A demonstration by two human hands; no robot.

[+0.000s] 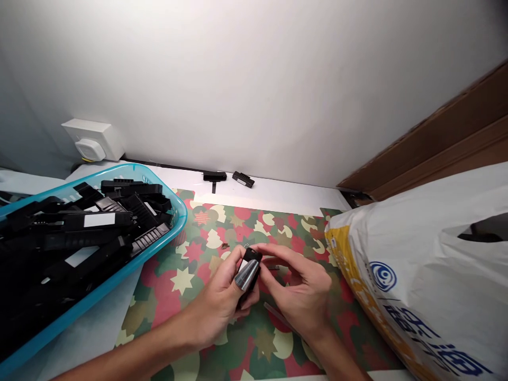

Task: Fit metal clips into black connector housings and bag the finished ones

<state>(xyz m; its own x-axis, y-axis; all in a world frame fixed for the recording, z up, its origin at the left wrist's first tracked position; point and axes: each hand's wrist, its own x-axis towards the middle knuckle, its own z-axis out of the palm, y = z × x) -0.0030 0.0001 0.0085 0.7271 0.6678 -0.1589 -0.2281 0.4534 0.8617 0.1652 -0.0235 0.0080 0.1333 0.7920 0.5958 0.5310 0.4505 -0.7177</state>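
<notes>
My left hand (224, 296) is wrapped round a small black plastic device (252, 255) with a white label, held above the patterned mat. A shiny, curled strip like clear film (246, 275) lies over its near face, by my left thumb. My right hand (299, 288) has its index finger and thumb closed at the device's upper right edge. Part of the device is hidden behind my fingers. Under my right hand lies a thin translucent strip (278, 313), partly covered, and a small dark flat piece (273, 268) shows between the fingers.
A blue plastic basket (183, 214) heaped with similar black pieces stands on the left. Two black pieces, one (215, 176) and another (243, 179), lie by the wall. A large white and yellow bag (420, 233) fills the right side. A white socket box (95, 138) is on the wall.
</notes>
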